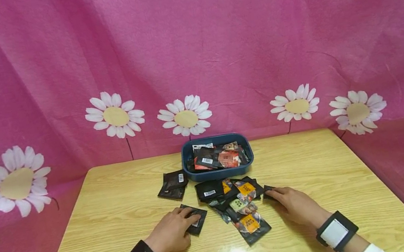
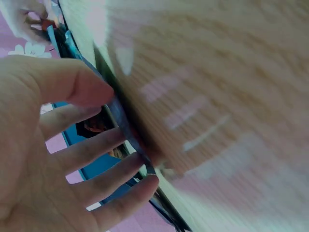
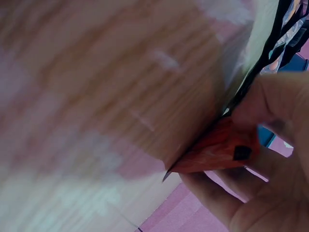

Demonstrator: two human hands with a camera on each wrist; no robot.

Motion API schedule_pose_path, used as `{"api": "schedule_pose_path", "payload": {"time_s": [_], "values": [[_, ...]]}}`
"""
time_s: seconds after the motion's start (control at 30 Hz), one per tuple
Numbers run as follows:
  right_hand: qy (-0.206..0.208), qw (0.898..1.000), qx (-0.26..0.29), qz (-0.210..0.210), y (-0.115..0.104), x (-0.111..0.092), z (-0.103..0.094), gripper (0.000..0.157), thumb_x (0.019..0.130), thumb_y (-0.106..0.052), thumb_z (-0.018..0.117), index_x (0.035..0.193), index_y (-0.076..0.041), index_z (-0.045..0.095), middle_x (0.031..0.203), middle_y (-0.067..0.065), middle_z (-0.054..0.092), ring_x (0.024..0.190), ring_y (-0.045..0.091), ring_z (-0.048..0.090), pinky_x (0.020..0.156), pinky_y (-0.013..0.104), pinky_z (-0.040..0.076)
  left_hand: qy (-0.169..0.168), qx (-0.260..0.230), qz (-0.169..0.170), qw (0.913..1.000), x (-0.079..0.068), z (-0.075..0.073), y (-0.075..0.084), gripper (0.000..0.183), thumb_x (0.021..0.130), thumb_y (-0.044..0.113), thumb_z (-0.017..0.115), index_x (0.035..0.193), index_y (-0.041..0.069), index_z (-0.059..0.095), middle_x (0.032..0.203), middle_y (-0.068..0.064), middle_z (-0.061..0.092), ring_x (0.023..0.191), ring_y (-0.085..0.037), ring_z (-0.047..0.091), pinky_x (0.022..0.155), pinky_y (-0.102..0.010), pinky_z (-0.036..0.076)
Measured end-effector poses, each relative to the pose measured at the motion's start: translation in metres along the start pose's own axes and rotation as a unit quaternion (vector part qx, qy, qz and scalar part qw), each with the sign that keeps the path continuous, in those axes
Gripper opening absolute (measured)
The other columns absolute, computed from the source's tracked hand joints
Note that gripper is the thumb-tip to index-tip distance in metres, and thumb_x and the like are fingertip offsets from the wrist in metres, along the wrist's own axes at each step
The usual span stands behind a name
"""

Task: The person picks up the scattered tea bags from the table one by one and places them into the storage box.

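Note:
My left hand (image 1: 171, 230) rests its fingertips on a flat black packet (image 1: 201, 221) lying on the table, left of the pile. In the left wrist view the fingers (image 2: 104, 166) are nearly straight, with their tips along the packet's edge. My right hand (image 1: 294, 204) pinches another packet (image 3: 212, 150) at the pile's right side. Its red face shows in the right wrist view, tilted up from the table, with the thumb on one side. Between the hands lies a loose pile of black packets (image 1: 210, 190), several with orange or pale green labels.
Behind the pile stands a dark blue bin (image 1: 218, 174) filled with more packets. Two or more black packets (image 1: 173, 192) overlap at its front left. The wooden table (image 1: 120, 212) reaches back to a pink flowered cloth (image 1: 237, 47), which also hangs at both sides.

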State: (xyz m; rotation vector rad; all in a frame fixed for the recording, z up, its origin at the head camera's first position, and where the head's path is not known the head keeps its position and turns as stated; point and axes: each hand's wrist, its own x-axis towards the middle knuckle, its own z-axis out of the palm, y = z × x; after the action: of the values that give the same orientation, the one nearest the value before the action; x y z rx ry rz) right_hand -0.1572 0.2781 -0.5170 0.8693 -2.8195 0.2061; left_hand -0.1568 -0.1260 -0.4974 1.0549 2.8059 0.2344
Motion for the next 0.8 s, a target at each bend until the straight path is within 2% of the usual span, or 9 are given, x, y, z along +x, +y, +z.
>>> {"api": "schedule_pose_path", "payload": {"time_s": [0.1,0.17,0.3,0.4,0.53,0.67,0.77,0.8], "values": [[0.008,1.000,-0.004,0.004,0.000,-0.001,0.001,0.045,0.084,-0.001,0.074,0.127,0.000,0.063,0.119,0.022,0.064,0.103,0.034,0.065,0.084,0.047,0.055,-0.025,0.003,-0.002,0.9997,-0.001,0.000,0.001,0.064,0.081,0.014,0.068,0.143,0.026,0.054,0.142,-0.010,0.050,0.127,-0.038,0.049,0.098,-0.055,0.046],[0.016,1.000,-0.002,0.005,0.001,-0.002,0.001,0.043,0.084,0.000,0.073,0.126,0.000,0.063,0.118,0.021,0.065,0.103,0.034,0.065,0.085,0.047,0.055,-0.025,0.008,0.003,0.9997,-0.001,0.000,0.001,0.063,0.081,0.013,0.069,0.142,0.025,0.055,0.141,-0.008,0.051,0.126,-0.035,0.049,0.100,-0.054,0.045],[0.032,0.999,0.008,0.003,0.002,-0.004,-0.001,0.040,0.085,0.001,0.072,0.124,0.000,0.064,0.114,0.019,0.066,0.101,0.032,0.066,0.083,0.046,0.056,0.008,0.039,0.024,0.9989,0.000,0.003,0.000,0.059,0.081,0.006,0.071,0.137,0.021,0.060,0.133,-0.006,0.056,0.118,-0.029,0.054,0.099,-0.049,0.047],[0.040,0.999,0.009,-0.001,0.003,-0.007,-0.003,0.039,0.085,0.002,0.071,0.124,-0.002,0.064,0.107,0.015,0.070,0.094,0.028,0.068,0.077,0.043,0.057,0.038,0.059,0.040,0.9968,0.000,0.007,-0.003,0.051,0.083,0.001,0.070,0.131,0.018,0.065,0.126,-0.004,0.060,0.112,-0.025,0.057,0.094,-0.044,0.051],[0.068,0.997,0.019,-0.013,0.005,-0.010,-0.008,0.039,0.084,0.006,0.069,0.122,-0.003,0.065,0.104,0.009,0.072,0.089,0.022,0.070,0.074,0.038,0.058,0.082,0.045,0.046,0.9945,-0.002,0.007,-0.007,0.038,0.088,-0.001,0.066,0.123,0.015,0.070,0.117,0.000,0.068,0.104,-0.019,0.064,0.085,-0.038,0.056],[0.096,0.994,0.045,-0.025,0.007,-0.007,-0.023,0.042,0.083,0.012,0.066,0.122,-0.005,0.065,0.107,0.006,0.073,0.081,0.012,0.067,0.067,0.030,0.058,0.122,0.020,0.041,0.9914,-0.007,-0.007,-0.009,0.040,0.086,-0.005,0.066,0.120,0.015,0.070,0.114,0.002,0.071,0.100,-0.014,0.067,0.081,-0.036,0.057],[0.112,0.992,0.056,-0.036,0.006,0.001,-0.041,0.042,0.086,0.012,0.064,0.122,-0.009,0.065,0.108,0.005,0.072,0.080,0.010,0.066,0.063,0.027,0.057,0.156,0.020,0.045,0.9865,-0.007,-0.027,-0.008,0.047,0.082,-0.009,0.070,0.122,0.016,0.070,0.116,0.002,0.071,0.101,-0.013,0.067,0.079,-0.035,0.058],[0.119,0.991,0.055,-0.041,0.005,0.005,-0.047,0.041,0.086,0.011,0.065,0.122,-0.010,0.065,0.109,0.004,0.072,0.085,0.012,0.068,0.066,0.029,0.058,0.168,0.020,0.047,0.9844,-0.006,-0.035,-0.008,0.051,0.080,-0.011,0.071,0.124,0.016,0.069,0.117,0.002,0.070,0.102,-0.013,0.067,0.078,-0.034,0.058]]}}
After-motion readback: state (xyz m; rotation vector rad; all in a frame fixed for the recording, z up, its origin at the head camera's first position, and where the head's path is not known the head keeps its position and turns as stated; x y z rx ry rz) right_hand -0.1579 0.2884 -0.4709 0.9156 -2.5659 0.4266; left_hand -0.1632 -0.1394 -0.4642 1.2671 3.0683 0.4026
